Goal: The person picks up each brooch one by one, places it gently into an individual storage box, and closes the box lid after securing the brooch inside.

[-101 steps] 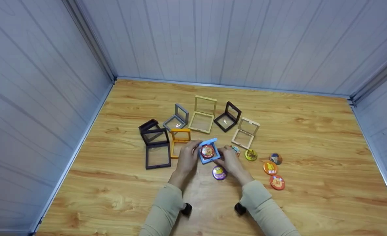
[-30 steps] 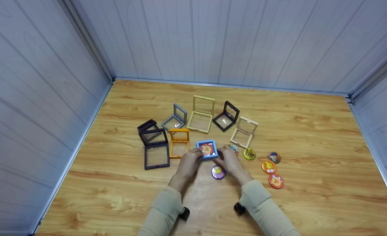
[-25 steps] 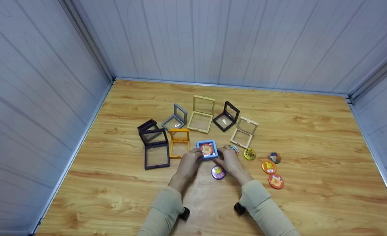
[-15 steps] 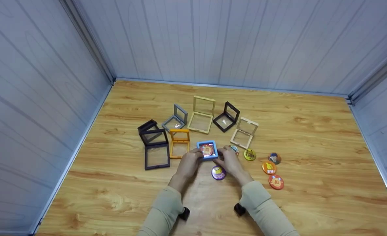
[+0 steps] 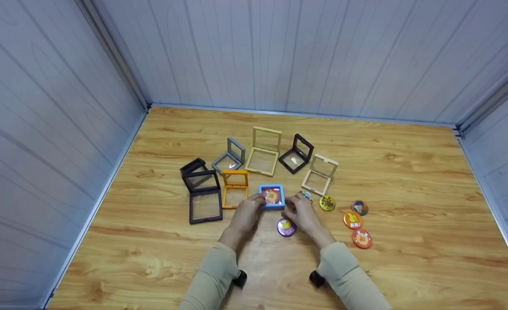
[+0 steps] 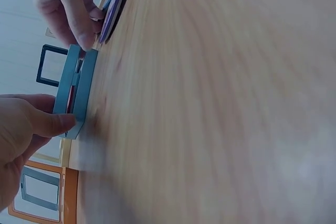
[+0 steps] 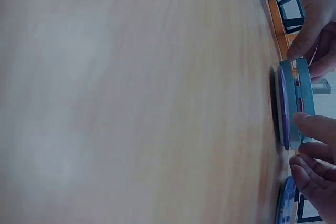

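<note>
The left hand grips the blue frame by its left side, thumb on the near edge and fingers behind, closed down to the frame's thickness. The blue frame lies flat on the table between the two hands, a red badge showing through its window; both wrist views show a narrow slit between its two halves. The right hand is at the frame's right side, fingers loosely bent, thumb and forefinger apart, with no hold on anything; whether a fingertip touches the frame I cannot tell. Just below that hand lies a purple badge, and a teal badge is partly hidden behind it. Farther right lie a yellow badge and, close together, a brown badge, an orange badge and a second red one. An orange frame and a navy frame stand unfolded to the left, a dark frame behind the navy one. Gray, yellow, black and cream frames form an arc beyond, lids raised.
</note>
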`<control>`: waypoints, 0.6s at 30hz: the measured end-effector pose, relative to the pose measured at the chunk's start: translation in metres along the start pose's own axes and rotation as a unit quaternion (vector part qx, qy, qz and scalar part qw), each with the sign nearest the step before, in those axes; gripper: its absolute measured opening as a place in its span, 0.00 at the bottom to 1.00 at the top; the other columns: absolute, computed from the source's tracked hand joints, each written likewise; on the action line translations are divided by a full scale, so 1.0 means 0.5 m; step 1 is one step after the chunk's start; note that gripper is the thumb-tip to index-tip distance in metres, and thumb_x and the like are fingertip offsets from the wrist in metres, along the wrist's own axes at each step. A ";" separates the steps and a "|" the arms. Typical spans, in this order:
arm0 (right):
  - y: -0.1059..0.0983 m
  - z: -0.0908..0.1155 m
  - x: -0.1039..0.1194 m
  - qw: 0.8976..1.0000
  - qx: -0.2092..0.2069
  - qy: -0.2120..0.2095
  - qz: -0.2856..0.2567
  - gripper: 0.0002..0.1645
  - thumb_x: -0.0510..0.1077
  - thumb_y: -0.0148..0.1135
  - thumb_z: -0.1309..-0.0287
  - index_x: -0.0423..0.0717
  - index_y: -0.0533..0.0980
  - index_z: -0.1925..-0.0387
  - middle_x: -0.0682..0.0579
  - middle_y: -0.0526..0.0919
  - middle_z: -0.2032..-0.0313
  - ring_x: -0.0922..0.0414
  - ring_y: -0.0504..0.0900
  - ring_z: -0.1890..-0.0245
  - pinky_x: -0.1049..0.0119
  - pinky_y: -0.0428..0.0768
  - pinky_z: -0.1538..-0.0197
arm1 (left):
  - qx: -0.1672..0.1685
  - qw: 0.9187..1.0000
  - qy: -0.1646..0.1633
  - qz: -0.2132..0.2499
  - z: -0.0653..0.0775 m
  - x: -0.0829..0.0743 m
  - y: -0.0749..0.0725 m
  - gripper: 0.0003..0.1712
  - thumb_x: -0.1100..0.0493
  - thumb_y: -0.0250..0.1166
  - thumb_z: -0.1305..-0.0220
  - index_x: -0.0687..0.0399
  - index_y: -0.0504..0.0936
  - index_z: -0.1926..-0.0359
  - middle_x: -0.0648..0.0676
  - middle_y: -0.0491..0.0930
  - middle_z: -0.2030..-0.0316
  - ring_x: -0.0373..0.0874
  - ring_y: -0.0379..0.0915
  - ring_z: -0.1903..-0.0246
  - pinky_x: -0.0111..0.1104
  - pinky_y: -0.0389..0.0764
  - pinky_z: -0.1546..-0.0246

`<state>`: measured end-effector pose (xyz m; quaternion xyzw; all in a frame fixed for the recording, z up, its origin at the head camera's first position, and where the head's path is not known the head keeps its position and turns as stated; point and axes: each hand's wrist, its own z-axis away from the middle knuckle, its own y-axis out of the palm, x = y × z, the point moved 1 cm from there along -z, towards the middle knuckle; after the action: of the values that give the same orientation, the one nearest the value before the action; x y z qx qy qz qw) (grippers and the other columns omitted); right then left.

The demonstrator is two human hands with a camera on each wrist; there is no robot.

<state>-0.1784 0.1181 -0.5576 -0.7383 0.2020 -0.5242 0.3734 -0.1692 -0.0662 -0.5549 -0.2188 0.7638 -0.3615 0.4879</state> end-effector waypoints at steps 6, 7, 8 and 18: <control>-0.011 0.016 0.004 1.000 -0.021 -0.017 -0.011 0.22 0.39 0.68 0.58 0.32 0.75 0.59 0.46 0.73 0.66 0.52 0.73 0.67 0.58 0.74 0.60 | -0.010 0.999 0.015 0.028 0.003 0.006 -0.002 0.11 0.72 0.51 0.41 0.64 0.78 0.61 0.60 0.74 0.52 0.51 0.68 0.50 0.38 0.68 0.48; -0.014 0.019 0.005 1.000 -0.021 -0.016 -0.014 0.22 0.39 0.67 0.58 0.32 0.75 0.59 0.45 0.73 0.65 0.51 0.74 0.66 0.58 0.74 0.59 | -0.012 0.999 0.019 0.029 0.004 0.007 -0.003 0.11 0.72 0.50 0.41 0.64 0.78 0.61 0.60 0.74 0.52 0.52 0.68 0.50 0.38 0.68 0.48; -0.016 0.023 0.005 1.000 -0.021 -0.015 -0.015 0.22 0.39 0.67 0.58 0.32 0.75 0.58 0.44 0.73 0.63 0.51 0.74 0.65 0.58 0.74 0.57 | -0.013 0.999 0.021 0.031 0.005 0.007 -0.004 0.12 0.72 0.50 0.41 0.64 0.78 0.61 0.60 0.73 0.51 0.52 0.68 0.49 0.38 0.67 0.48; -0.033 0.059 0.008 0.995 -0.057 -0.078 0.006 0.20 0.37 0.68 0.60 0.33 0.76 0.61 0.45 0.75 0.64 0.52 0.74 0.66 0.59 0.74 0.60 | -0.008 0.996 0.071 -0.046 0.009 0.002 -0.020 0.12 0.72 0.52 0.42 0.64 0.78 0.59 0.61 0.73 0.54 0.51 0.68 0.51 0.38 0.68 0.48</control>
<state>-0.1511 0.1358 -0.5476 -0.7954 0.2067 -0.4505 0.3487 -0.1657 -0.0749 -0.5493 -0.2310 0.7887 -0.3921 0.4134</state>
